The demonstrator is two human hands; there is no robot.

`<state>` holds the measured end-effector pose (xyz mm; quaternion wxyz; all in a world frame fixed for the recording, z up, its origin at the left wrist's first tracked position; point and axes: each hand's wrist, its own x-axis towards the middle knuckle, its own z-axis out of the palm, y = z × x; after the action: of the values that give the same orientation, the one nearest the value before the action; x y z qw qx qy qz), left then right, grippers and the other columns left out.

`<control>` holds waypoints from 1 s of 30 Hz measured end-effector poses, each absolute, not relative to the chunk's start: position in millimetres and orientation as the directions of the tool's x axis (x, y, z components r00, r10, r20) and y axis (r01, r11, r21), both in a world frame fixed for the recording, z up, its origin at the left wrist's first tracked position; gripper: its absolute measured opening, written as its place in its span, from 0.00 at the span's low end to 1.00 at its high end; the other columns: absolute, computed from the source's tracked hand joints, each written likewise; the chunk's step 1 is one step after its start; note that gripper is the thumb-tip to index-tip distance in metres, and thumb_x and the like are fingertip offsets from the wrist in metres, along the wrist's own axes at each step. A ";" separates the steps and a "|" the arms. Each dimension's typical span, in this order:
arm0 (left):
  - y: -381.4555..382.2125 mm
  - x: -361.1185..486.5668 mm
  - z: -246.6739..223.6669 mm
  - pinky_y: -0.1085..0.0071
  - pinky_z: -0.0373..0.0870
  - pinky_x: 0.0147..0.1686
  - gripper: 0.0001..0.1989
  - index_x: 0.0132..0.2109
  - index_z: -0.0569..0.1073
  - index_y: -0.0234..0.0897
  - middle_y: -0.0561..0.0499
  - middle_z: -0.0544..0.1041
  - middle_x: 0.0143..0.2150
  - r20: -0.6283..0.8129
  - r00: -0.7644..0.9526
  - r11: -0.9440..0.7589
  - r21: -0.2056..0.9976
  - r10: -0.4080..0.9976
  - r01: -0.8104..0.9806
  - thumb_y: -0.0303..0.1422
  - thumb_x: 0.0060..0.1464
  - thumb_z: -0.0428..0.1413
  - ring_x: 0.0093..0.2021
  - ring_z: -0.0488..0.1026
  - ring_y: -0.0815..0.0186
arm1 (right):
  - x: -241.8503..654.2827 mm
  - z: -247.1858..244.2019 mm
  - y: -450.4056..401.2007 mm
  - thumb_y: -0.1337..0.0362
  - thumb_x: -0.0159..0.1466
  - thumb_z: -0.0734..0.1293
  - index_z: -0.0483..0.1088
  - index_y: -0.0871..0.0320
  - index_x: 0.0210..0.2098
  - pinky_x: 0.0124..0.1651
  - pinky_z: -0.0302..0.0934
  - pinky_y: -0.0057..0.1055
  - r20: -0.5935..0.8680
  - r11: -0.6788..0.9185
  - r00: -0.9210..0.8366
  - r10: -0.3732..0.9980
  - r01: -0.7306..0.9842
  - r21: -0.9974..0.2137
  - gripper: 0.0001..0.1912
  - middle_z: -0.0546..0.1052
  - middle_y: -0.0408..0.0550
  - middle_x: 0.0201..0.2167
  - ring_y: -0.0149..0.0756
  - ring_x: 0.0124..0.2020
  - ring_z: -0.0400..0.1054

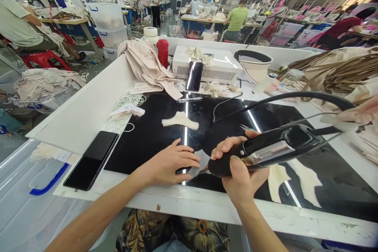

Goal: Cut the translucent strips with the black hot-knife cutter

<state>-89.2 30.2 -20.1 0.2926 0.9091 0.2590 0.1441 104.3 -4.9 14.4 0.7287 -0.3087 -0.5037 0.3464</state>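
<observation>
My right hand (243, 173) is wrapped around a black corded handheld cutter (265, 149), which has a metal plate on its side. Its thin pointed tip touches or hovers close to a pale, translucent flat piece (202, 159); I cannot tell which. My left hand (174, 163) lies with fingers stretched over the left side of that piece, beside the tip. Something dark under those fingers is mostly hidden. Both hands are over a black glossy sheet (141, 134). A cream cut fabric piece (180, 121) lies beyond them, and two more cream strips (291, 183) lie right of my right hand.
The cutter's black cable (295, 95) arches right, near another hand (362, 114). A black phone (91, 159) lies at the left edge. Behind are tweezers (189, 99), an upright phone (194, 75), a white vented box (206, 63), a red bottle (162, 53) and heaped fabric strips (144, 61).
</observation>
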 end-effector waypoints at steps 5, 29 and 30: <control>29.6 -89.1 -21.3 0.44 0.37 0.72 0.19 0.57 0.76 0.49 0.54 0.77 0.61 0.133 0.820 -0.704 0.600 0.556 0.380 0.34 0.60 0.62 0.67 0.65 0.57 | 103.7 16.3 -6.6 0.63 0.64 0.72 0.63 0.47 0.57 0.35 0.68 0.37 0.514 0.568 0.266 0.815 -0.195 -0.799 0.24 0.71 0.39 0.33 0.33 0.29 0.67; 32.2 -87.9 -18.4 0.41 0.37 0.72 0.22 0.59 0.75 0.47 0.49 0.76 0.62 0.113 0.839 -0.708 0.602 0.533 0.368 0.34 0.58 0.65 0.68 0.65 0.53 | 89.8 12.4 -16.0 0.63 0.65 0.71 0.63 0.45 0.56 0.34 0.71 0.38 0.483 0.526 0.220 0.847 -0.228 -0.819 0.22 0.71 0.40 0.33 0.34 0.29 0.68; 32.2 -88.1 -18.6 0.41 0.37 0.72 0.22 0.59 0.75 0.47 0.50 0.76 0.62 0.114 0.840 -0.710 0.601 0.531 0.367 0.34 0.58 0.65 0.68 0.65 0.53 | 89.8 11.9 -15.9 0.64 0.65 0.71 0.63 0.45 0.56 0.34 0.71 0.38 0.484 0.526 0.215 0.848 -0.236 -0.817 0.22 0.71 0.40 0.33 0.34 0.29 0.68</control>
<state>-88.1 32.2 -18.6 0.2910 0.9139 0.2456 0.1408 89.8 -15.9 11.9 0.7167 -0.3065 -0.4992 0.3784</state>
